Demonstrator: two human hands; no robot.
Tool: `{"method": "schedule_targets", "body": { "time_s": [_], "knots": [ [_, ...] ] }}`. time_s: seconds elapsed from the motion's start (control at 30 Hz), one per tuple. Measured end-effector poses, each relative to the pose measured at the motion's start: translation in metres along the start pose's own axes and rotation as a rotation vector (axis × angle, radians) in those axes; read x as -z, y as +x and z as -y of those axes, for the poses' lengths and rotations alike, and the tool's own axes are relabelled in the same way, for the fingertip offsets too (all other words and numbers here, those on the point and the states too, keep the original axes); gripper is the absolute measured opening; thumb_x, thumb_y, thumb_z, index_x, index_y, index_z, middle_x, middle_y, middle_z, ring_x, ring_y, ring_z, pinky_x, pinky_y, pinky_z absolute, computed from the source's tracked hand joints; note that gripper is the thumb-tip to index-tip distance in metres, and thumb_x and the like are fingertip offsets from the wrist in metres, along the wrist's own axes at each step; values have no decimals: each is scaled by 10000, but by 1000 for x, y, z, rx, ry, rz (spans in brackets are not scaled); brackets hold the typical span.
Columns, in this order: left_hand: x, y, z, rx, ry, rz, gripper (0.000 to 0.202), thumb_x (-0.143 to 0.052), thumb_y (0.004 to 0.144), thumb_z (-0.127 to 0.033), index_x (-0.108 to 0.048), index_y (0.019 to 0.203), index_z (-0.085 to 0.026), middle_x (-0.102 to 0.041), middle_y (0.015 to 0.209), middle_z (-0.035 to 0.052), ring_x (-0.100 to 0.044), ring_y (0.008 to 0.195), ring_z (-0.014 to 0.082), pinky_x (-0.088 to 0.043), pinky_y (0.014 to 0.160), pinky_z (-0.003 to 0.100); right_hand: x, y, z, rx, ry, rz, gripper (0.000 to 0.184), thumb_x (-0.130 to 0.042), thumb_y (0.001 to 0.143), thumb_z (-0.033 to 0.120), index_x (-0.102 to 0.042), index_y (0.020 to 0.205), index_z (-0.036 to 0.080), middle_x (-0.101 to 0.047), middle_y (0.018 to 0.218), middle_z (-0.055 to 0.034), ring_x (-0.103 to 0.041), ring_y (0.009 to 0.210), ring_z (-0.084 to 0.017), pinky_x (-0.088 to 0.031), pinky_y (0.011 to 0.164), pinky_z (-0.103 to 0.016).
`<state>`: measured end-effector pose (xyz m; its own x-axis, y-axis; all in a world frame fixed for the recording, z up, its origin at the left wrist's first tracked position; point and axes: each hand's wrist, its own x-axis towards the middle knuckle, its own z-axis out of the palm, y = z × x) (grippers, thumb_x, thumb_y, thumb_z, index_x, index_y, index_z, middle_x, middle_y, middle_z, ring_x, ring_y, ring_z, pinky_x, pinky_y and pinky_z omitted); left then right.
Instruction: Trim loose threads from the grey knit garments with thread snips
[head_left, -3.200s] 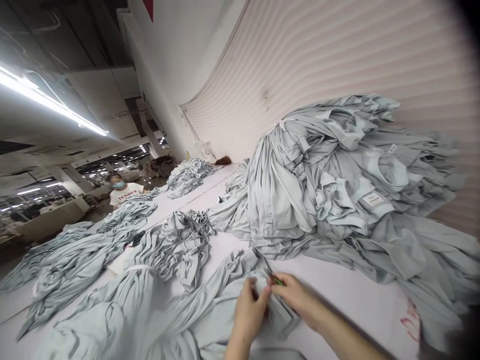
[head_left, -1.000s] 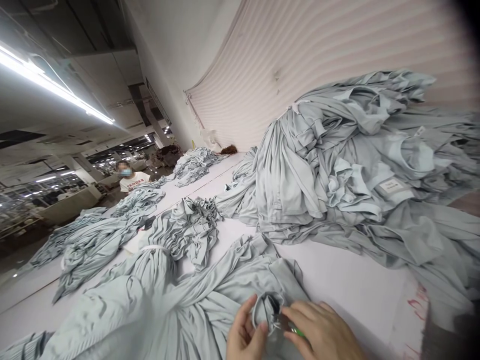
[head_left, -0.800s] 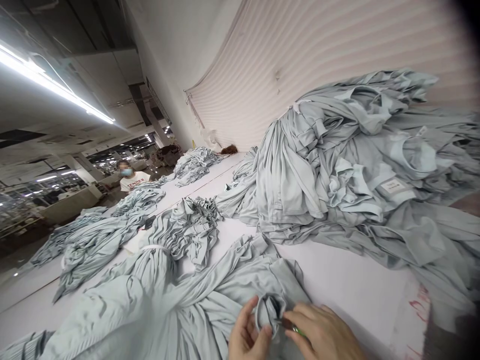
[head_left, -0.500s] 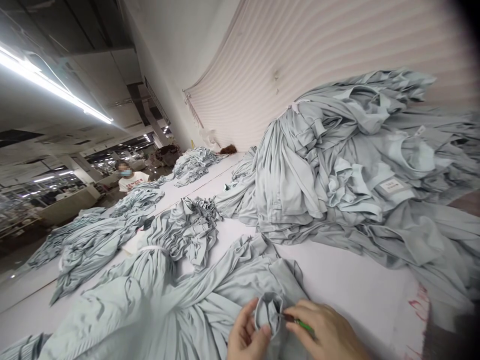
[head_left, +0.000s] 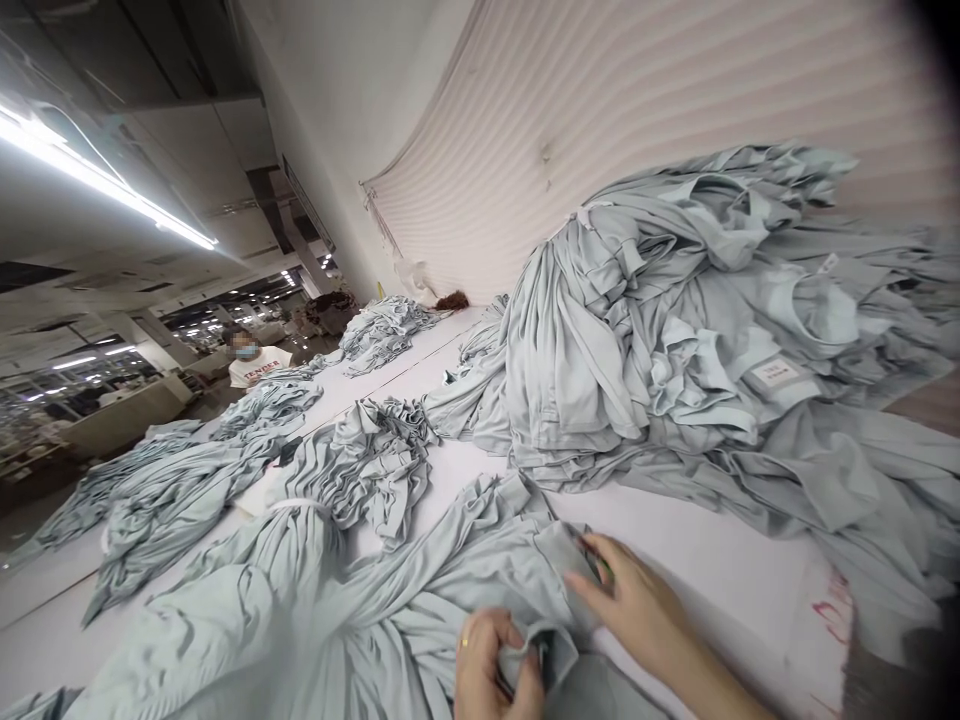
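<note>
Pale grey-green knit fabric (head_left: 420, 620) lies bunched in front of me. At the bottom centre my left hand (head_left: 486, 665), wearing a ring, is closed around a rolled opening of the garment, apparently a cuff (head_left: 559, 655). To its upper right my right hand (head_left: 630, 590) has thumb and fingers at a folded fabric edge (head_left: 559, 548). A bit of a slim green-handled tool (head_left: 604, 571) shows between those fingers; its tip is hidden, so its kind is unclear.
A big heap of similar garments (head_left: 585, 340) rises behind my hands, one bearing a white label (head_left: 780, 372). Tied bundles (head_left: 300, 530) and more piles (head_left: 187, 480) cover the left of the white table (head_left: 675, 540). A masked person (head_left: 259, 365) is farther back.
My right hand has moved up and away from the cuff, with the tool, to the fabric edge. My left hand has turned over with the cuff, staying low.
</note>
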<state>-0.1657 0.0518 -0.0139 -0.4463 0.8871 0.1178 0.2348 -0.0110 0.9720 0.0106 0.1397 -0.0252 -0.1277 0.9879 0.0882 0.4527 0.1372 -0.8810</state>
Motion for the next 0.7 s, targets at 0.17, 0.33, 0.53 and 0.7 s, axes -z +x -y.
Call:
{"method": "schedule_targets", "body": {
  "time_s": [0.17, 0.33, 0.53, 0.7],
  "knots": [
    [-20, 27, -22, 14, -43, 158, 149, -608, 734, -299, -615, 851, -207, -604, 742, -10, -541, 638, 153, -413, 643, 248, -14, 34, -10, 68, 62, 42, 141, -537, 764, 312, -603, 713, 198, -693, 784, -46, -646, 793, -226, -501, 738, -318],
    [-45, 44, -11, 158, -43, 236, 286, -709, 705, -364, -581, 867, -166, -625, 798, 27, -580, 683, 168, -445, 656, 259, -16, 3, 0, 118, 153, 129, 243, -416, 883, 315, -634, 880, 208, -727, 803, -14, -706, 805, -181, -542, 708, -244],
    [-40, 31, 3, 40, 114, 102, 276, -615, 736, -240, -581, 1003, -177, -643, 801, 34, -605, 783, 217, -439, 768, 312, -14, 0, -6, 74, 6, 6, 270, -486, 795, 214, -588, 1044, 239, -733, 950, -37, -708, 815, -224, -532, 694, -317],
    [-27, 23, 14, -34, 133, 95, 258, -679, 749, -434, -744, 750, -185, -690, 887, 115, -618, 925, 289, -438, 881, 372, -17, 6, 7, 157, -92, -56, 178, -420, 842, 187, -572, 913, 247, -709, 894, -21, -688, 823, -222, -507, 706, -325]
  ]
}}
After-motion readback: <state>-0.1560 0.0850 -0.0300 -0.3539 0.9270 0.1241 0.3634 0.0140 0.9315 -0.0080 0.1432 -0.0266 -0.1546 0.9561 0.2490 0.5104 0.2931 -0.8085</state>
